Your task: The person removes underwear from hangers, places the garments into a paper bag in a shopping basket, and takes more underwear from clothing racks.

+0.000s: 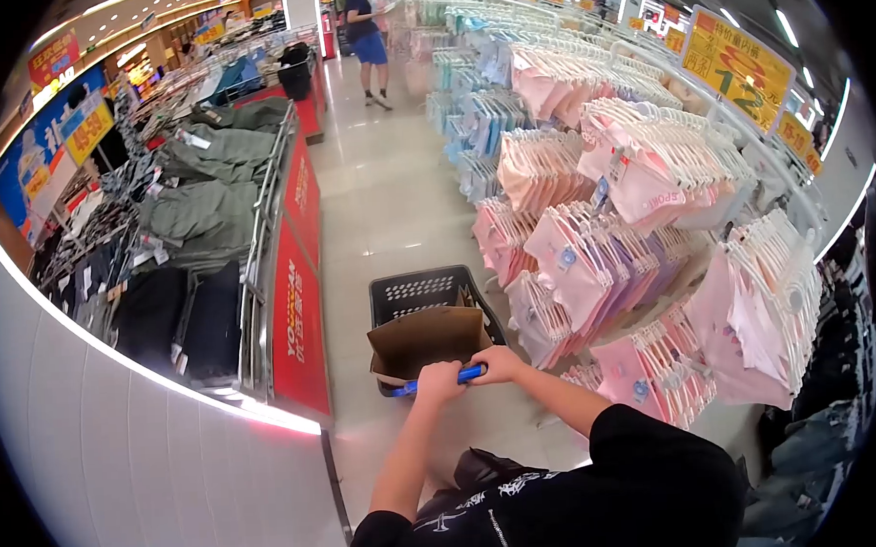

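Observation:
A black shopping basket (421, 286) with a perforated wall is low in front of me in the aisle. Inside it stands an open brown cardboard box (427, 338), whose bottom I cannot make out. My left hand (439, 382) is wrapped round the blue handle (472, 373) on the basket's near side. Just to its right, my right hand (498, 365) is closed on the same handle, near its end. Both forearms reach forward from black sleeves.
Racks of pink underwear on white hangers (639, 167) line the right side. A bin of folded trousers (201, 215) with red panels (298, 319) borders the left. Further up the tiled aisle (366, 189) stands a person (364, 42). A yellow price sign (739, 68) hangs at right.

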Motion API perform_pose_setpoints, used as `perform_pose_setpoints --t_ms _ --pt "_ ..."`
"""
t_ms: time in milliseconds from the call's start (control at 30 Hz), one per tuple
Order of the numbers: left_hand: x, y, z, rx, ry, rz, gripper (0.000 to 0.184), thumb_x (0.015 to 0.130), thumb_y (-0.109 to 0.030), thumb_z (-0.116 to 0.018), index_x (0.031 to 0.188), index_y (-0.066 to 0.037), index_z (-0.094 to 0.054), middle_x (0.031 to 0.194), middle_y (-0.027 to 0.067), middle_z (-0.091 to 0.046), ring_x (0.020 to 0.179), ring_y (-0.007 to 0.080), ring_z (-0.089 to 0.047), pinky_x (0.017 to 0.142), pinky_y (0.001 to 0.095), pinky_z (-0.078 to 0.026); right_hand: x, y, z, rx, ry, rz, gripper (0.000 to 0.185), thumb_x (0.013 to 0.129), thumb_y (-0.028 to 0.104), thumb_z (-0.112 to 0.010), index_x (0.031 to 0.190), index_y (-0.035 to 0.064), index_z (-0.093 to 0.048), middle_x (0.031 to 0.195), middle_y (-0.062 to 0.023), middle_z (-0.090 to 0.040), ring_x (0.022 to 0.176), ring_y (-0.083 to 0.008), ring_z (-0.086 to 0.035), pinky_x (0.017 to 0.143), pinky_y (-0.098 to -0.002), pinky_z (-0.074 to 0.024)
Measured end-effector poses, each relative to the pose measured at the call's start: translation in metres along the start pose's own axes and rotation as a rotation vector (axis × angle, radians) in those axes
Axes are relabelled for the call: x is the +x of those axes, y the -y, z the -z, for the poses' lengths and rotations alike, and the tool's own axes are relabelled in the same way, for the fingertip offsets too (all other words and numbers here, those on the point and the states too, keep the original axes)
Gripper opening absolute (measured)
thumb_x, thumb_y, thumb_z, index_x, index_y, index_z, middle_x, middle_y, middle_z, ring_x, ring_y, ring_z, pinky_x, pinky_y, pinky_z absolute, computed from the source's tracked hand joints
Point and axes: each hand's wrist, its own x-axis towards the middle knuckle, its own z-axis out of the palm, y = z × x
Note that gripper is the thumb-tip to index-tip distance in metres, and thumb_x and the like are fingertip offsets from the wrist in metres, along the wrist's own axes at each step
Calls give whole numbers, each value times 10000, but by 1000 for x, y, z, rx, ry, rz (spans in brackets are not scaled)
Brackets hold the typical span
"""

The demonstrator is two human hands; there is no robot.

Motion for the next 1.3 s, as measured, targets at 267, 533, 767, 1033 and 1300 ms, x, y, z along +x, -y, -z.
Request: perform_pose_setpoints --t_ms 267,533,767,1033,1300 --pt "75 37 6 41 -51 50 209 659 -233 -617 795 -81 -568 719 112 -623 673 278 -615 618 386 -485 78 -35 30 -43 -26 39 385 560 443 -691 773 124 -654 688 -83 -617 648 -268 -596 595 -353 -470" --pt "162 80 20 97 -79 68 198 668 -196 -614 807 -81 -534 706 111 -615 641 284 -616 562 390 -488 173 -83 64 -130 -8 119 389 550 473 -681 725 129 -636 678 -66 -617 641 -265 -596 554 -363 -458" --pt "217 123 47 139 -133 88 194 665 -211 -600 802 -89 -536 715 105 -613 631 284 -606 568 389 -484 254 -99 78 -15 -7 119 378 544 447 -653 722 114 -629 697 -90 -614 685 -288 -595 592 -382 -465" --pt "278 194 92 180 -44 59 198 632 -246 -620 743 -101 -543 686 134 -609 656 327 -598 597 422 -479 329 -86 87 44 -146 41 341 546 407 -636 730 120 -629 735 -68 -615 718 -261 -599 614 -374 -474" --pt "340 283 131 228 44 -130 196 619 -268 -638 651 -93 -557 655 133 -601 654 333 -593 591 420 -474 407 -78 68 139 -333 -69 324 573 398 -638 746 124 -620 731 -62 -610 712 -264 -595 598 -380 -470"
